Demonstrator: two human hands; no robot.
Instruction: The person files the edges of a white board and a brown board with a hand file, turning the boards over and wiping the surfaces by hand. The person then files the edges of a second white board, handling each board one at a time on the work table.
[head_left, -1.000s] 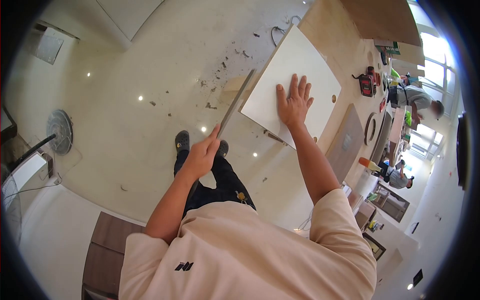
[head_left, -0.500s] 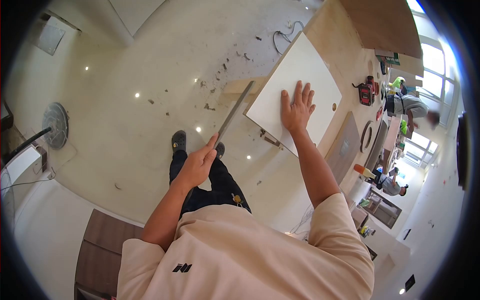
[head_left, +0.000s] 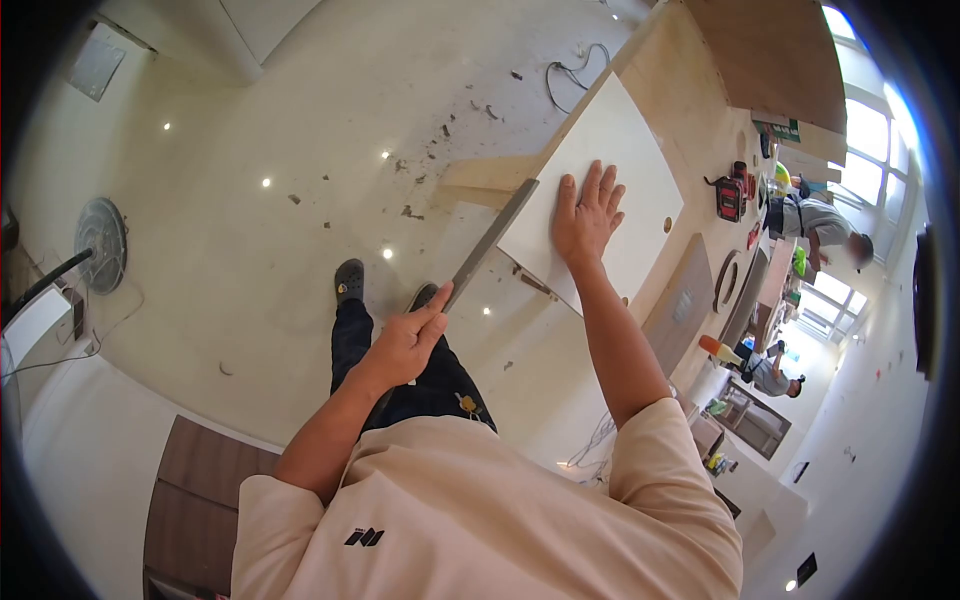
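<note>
My left hand [head_left: 404, 344] is closed around the lower end of a long, flat grey tool [head_left: 492, 232], probably a file. The tool slants up to the right, its far end against the left edge of a white panel [head_left: 632, 135]. On the panel's face lies my right hand [head_left: 588, 218], palm down with fingers spread. The panel has a small round hole near its right edge and rests on a wooden workbench [head_left: 690, 110]. A metal fitting [head_left: 534, 284] shows below the panel's lower left edge.
A red and black device [head_left: 730, 198], a ring-shaped piece [head_left: 727, 280] and a brown board [head_left: 679, 297] are on the bench. Two people work farther right. Dark scraps and a black cable [head_left: 568, 68] lie on the floor. A round disc [head_left: 101, 248] with a hose stands left.
The grey tool has moved right and turned slightly, its upper end now at the panel's edge. My left hand has shifted a little right and down. My right hand stays flat on the panel.
</note>
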